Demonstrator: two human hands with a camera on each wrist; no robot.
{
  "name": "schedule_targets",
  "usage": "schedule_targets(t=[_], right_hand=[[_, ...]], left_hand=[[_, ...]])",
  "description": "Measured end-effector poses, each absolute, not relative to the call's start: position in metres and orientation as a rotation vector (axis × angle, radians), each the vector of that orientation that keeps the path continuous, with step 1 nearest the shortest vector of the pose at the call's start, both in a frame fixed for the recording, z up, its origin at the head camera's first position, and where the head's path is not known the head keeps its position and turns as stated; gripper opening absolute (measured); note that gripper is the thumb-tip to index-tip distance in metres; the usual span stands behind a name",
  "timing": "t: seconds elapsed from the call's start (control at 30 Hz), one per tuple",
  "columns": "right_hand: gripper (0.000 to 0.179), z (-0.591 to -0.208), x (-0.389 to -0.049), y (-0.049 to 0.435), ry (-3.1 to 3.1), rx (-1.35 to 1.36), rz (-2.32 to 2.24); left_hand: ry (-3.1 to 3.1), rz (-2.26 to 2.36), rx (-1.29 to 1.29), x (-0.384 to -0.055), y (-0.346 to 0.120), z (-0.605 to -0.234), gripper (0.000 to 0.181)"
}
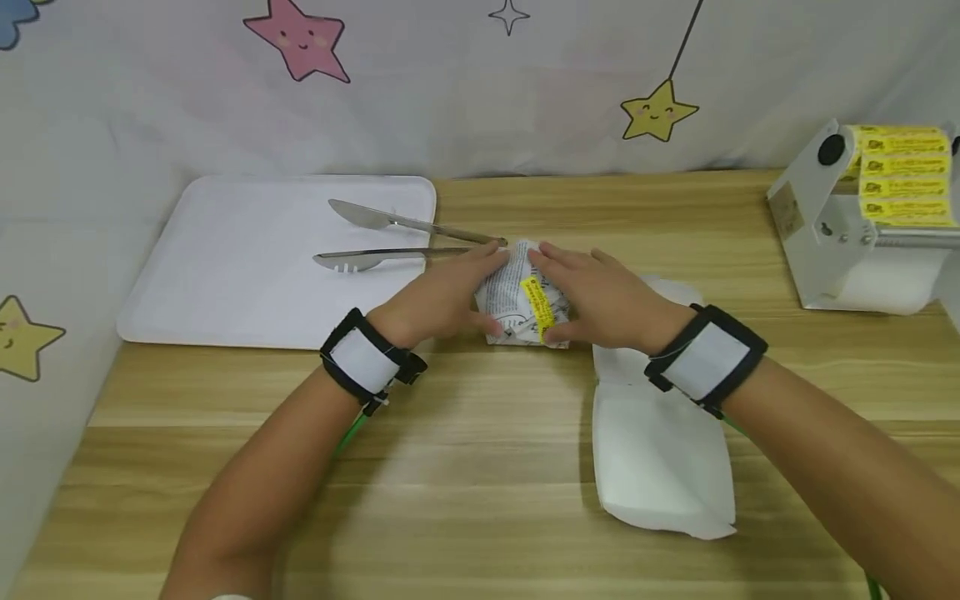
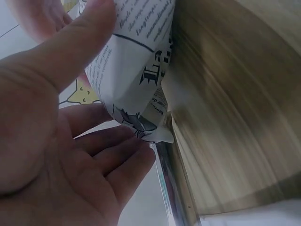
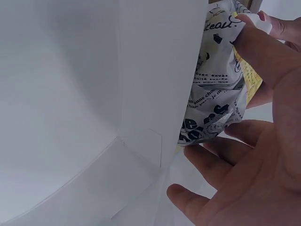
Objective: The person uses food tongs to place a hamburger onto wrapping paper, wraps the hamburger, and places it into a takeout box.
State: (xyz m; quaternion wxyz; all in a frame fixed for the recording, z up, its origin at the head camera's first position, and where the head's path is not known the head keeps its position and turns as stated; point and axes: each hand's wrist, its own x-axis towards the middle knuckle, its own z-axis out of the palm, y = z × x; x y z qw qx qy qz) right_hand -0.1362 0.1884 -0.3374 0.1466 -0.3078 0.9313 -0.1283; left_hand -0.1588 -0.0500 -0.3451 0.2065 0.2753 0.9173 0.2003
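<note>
Both hands hold a small parcel [image 1: 507, 302] wrapped in newsprint-patterned paper, with a yellow sticker [image 1: 537, 305] across its top. My left hand [image 1: 442, 296] grips its left side, thumb at the near part and fingers at the far part. From the right, my right hand [image 1: 611, 296] holds it the same way. Up close in the left wrist view, the wrapper [image 2: 136, 61] shows folded, printed edges beside the fingers. The right wrist view has the crumpled wrapper [image 3: 214, 94] between thumb and fingers. What the paper contains is hidden.
An opened white paper box [image 1: 663, 454] lies under and before the right forearm. Metal tongs [image 1: 390, 221] rest partly on a white tray [image 1: 225, 267] at the left, handle end by the left hand. A label dispenser [image 1: 870, 221] with yellow stickers stands at the right back.
</note>
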Motion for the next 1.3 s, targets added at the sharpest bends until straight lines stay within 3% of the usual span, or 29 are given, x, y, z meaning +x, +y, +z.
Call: schedule_targets(t=[0.33,0.57,0.77,1.07,1.3], right_hand=[[0.094,-0.352,-0.144,0.178,2.714,-0.862,-0.261],[0.08,-0.358,-0.149,0.174,2.76,-0.926,-0.352],[0.081,-0.341,-0.143,0.176,2.803,-0.924,-0.445],[0.077,-0.284,-0.085,0.223,2.804,-0.891,-0.463],[0.088,-0.306,-0.026,0.274,2.821,-0.836,-0.323]], left_hand=[[2.531,0.592,0.787,-0.159,-0.043,-0.358,0.083],[2.553,0.615,0.797,-0.158,-0.043,-0.36,0.076],[2.527,0.786,0.757,-0.149,-0.052,-0.345,0.08],[2.445,1.07,0.944,-0.108,-0.03,-0.31,0.08],[2.294,0.994,1.025,-0.063,0.009,-0.325,0.08]])
